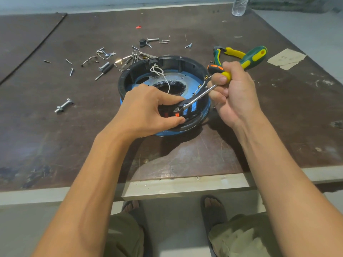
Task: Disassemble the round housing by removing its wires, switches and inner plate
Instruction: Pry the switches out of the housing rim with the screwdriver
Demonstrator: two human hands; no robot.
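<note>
Two hands | left hand [148, 110] grips housing [167, 60] rim by orange switches [176, 114] | right hand [235, 93] grasps screwdriver [252, 56], tip at switches

Workshop: scarred workbench [55, 127], loose screws [104, 52].

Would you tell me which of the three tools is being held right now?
The green-and-yellow screwdriver, gripped by the right hand; the pliers and the orange-black screwdriver lie on the table.

black-blue round housing [130, 78], white wires [163, 75]
</note>
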